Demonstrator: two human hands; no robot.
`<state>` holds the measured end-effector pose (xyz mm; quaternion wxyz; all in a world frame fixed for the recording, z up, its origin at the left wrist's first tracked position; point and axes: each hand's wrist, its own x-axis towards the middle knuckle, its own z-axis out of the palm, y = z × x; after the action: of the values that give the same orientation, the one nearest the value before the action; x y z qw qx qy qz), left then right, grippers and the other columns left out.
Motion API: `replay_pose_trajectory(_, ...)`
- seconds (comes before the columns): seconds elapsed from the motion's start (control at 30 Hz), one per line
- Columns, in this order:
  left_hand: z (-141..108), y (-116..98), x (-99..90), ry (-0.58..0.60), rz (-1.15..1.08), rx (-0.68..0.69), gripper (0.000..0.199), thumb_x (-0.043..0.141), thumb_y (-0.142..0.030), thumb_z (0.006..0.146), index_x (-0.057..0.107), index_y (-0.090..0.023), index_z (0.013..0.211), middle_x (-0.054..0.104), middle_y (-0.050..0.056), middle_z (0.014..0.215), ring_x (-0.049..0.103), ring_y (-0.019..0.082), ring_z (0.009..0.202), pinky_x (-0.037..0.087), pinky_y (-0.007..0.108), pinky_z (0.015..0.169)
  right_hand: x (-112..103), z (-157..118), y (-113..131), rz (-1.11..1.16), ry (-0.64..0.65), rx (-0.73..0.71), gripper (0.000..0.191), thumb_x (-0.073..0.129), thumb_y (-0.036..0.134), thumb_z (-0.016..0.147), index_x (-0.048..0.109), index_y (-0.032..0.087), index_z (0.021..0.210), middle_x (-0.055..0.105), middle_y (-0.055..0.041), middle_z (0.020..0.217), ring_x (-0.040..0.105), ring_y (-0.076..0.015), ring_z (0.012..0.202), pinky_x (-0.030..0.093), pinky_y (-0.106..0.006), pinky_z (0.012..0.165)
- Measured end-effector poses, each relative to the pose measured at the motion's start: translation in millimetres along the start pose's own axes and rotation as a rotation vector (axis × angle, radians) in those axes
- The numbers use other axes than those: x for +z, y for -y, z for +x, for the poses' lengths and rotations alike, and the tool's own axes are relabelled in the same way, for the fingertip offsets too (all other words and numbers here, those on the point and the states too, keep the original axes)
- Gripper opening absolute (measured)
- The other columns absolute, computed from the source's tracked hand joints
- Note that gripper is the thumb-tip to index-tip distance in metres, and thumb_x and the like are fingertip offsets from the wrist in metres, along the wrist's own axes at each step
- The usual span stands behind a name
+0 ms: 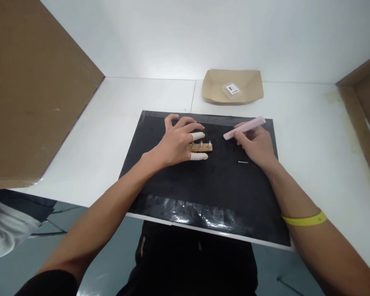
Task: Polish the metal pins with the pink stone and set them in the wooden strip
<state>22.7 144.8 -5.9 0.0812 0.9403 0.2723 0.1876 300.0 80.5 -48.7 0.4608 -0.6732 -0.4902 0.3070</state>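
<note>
My left hand is over the middle of a black mat. White covers sit on its thumb and forefinger, which lie apart on either side of a small wooden strip. Several short clear pegs stand on the strip, and its left end is partly hidden by the hand; touching contact there is hard to make out. At the mat's right side, my right hand is closed around a pale pink stick-shaped object, tilted up to the right. Below it lies a thin metal pin.
Behind the mat a brown paper tray holds a small clear box with a label. A large cardboard panel stands at the left, another at the right. A white sleeve of another person shows at lower left.
</note>
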Motion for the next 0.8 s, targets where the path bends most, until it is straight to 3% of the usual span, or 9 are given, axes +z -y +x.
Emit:
replay_pose_trajectory(0.5,3.6,0.8,4.6,0.007,-0.018,-0.013,0.018,0.081,-0.045,0.092,0.082,-0.027,0.094,0.082,0.002,0.124,0.063,0.033,0.131,0.018,0.061,0.117,-0.5,-0.5,2.8,-0.017,0.003,-0.003,0.032,0.076,0.044,0.082,0.076,0.02,0.104,0.068,-0.0022,0.076,0.059,-0.0171,0.064,0.047,-0.033,0.062)
replay_pose_trajectory(0.8,3.1,-1.4,2.0,0.027,-0.046,-0.018,0.018,0.076,-0.043,0.096,0.081,-0.026,0.099,0.083,0.002,0.122,0.064,0.031,0.13,0.018,0.059,0.116,0.6,-1.1,0.9,-0.007,0.0,-0.013,0.033,0.076,0.044,0.082,0.077,0.02,0.105,0.069,-0.0027,0.078,0.059,-0.0166,0.065,0.045,-0.032,0.062)
